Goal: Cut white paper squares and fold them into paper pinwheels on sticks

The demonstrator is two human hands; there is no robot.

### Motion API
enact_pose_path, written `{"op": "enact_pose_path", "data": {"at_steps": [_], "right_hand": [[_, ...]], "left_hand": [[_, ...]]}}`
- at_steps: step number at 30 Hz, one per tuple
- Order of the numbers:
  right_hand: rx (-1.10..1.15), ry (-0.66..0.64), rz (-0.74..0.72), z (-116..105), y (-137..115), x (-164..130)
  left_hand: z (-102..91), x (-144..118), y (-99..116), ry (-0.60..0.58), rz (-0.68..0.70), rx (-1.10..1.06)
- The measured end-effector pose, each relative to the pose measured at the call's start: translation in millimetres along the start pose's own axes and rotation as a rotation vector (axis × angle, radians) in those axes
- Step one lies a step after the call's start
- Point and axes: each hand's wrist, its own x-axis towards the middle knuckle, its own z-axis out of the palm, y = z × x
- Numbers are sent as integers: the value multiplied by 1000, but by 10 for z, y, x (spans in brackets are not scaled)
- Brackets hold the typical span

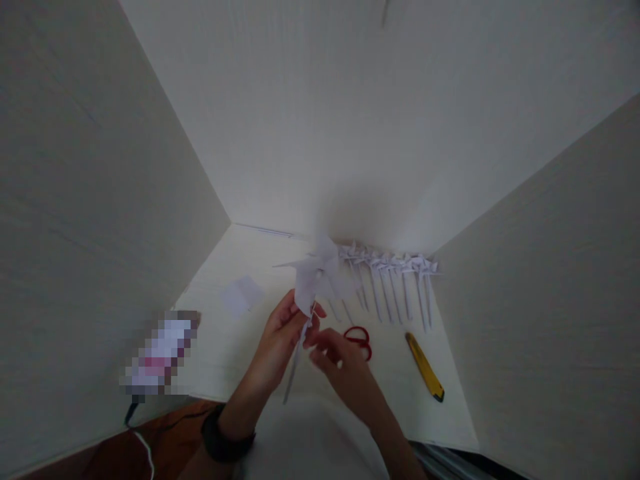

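Observation:
A white paper pinwheel (316, 275) is held upright over the white table (260, 347). My left hand (280, 333) grips it just under the blades, at the top of its thin paper stick (296, 363). My right hand (334, 357) pinches the same spot from the right, fingers closed on the stick near the blades. A dark band sits on my left wrist.
Several finished white pinwheels (393, 280) lie in a row at the back. Red-handled scissors (359, 339) and a yellow utility knife (425, 367) lie right of my hands. A paper scrap (243, 295) and a blurred-out object (160, 353) are at left. White walls enclose three sides.

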Motion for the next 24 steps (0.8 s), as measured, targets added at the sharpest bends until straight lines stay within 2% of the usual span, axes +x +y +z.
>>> {"op": "enact_pose_path", "data": {"at_steps": [4, 7, 12, 17, 20, 24], "right_hand": [[32, -143, 13, 343, 289, 65], [39, -163, 39, 412, 493, 190], [-48, -121, 141, 292, 902, 526], [-182, -124, 259, 162, 1243, 852], [-258, -114, 321, 78, 1356, 1090], [-320, -126, 402, -14, 1424, 1410]], "left_hand": [[16, 177, -170, 50, 1, -26], [-64, 323, -316, 39, -35, 4], [-427, 601, -707, 5, -141, 152], [-826, 787, -1096, 22, -256, 444], [-1029, 839, -1184, 56, -254, 627], [-1299, 921, -1169, 99, -215, 809]]}}
